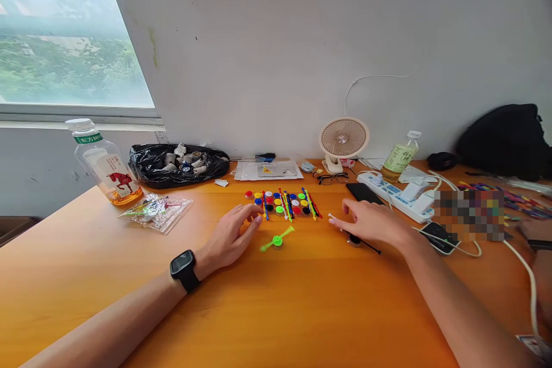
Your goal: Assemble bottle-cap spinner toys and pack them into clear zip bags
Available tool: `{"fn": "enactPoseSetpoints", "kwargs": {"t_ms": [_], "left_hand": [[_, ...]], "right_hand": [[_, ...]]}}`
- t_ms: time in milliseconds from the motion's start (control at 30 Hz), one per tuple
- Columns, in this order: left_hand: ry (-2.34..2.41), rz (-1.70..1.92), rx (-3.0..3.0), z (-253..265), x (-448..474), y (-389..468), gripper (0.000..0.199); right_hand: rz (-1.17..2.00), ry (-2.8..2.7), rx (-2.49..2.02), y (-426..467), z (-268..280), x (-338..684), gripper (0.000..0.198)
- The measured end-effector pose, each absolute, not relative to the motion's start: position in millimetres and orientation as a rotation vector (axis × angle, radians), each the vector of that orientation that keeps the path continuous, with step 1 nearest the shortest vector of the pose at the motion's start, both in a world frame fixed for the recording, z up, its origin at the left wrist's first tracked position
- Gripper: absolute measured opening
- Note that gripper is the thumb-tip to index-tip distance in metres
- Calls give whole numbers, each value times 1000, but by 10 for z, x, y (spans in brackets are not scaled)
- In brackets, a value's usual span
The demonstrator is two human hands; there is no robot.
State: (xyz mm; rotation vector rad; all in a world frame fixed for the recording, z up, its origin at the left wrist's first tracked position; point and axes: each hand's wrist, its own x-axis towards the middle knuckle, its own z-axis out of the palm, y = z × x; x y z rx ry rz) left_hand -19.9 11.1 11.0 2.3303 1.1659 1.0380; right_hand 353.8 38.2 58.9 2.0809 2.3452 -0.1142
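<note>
A bright-green disc (277,240), a blurred green stick (287,234) slanting across it, sits on the desk (276,310). Nearer the far edge, multicoloured discs (269,208) lie between coloured sticks (288,207); farther from the left edge, a black disc (354,240) and black stick (372,248), partly hidden.

The left hand (230,237) is positioned beside a green two-armed piece (278,240) on the table (276,310). The right hand (374,222) is positioned at a black disc (355,240); contact cannot be determined. Coloured discs (278,202) and sticks (289,208) are grouped beyond that piece.
</note>
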Motion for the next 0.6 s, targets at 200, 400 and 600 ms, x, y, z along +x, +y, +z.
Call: {"fn": "enactPoseSetpoints", "kwargs": {"t_ms": [200,400,600], "left_hand": [[1163,1052,2352,93,-203,123,27],[1169,1072,2365,40,-214,153,19],[1204,1080,2375,20,-214,181,18]], "right_hand": [[281,2570,2249,331,626,3221,47],[96,2929,2045,188,548,2919,37],[-137,3088,1912,93,494,2775,38]]}}
